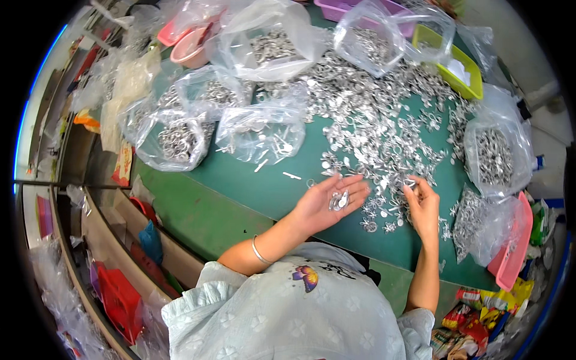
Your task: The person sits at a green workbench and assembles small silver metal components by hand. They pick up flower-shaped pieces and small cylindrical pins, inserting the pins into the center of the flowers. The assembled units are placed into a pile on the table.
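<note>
My left hand (pixel 329 204) lies palm up over the near edge of the green table, fingers stretched out, and bears a few small silver metal pieces (pixel 339 200). To its right, my right hand (pixel 423 207) is closed in a pinch at the edge of the loose pile, thumb and index finger together on a small silver piece (pixel 410 182) whose exact shape I cannot make out. Beyond both hands spreads a large pile of silver metal parts (pixel 366 132), some round and flat, others flower-like. Several flower-shaped parts (pixel 372 225) lie between my hands.
Clear plastic bags of silver parts (pixel 177 141) stand at the left, with more bags (pixel 495 156) at the right. A pink tray (pixel 516 252), a yellow-green basket (pixel 462 78) and a pink bowl (pixel 191 49) sit around the green table (pixel 240 192). Colourful packets (pixel 474 318) lie lower right.
</note>
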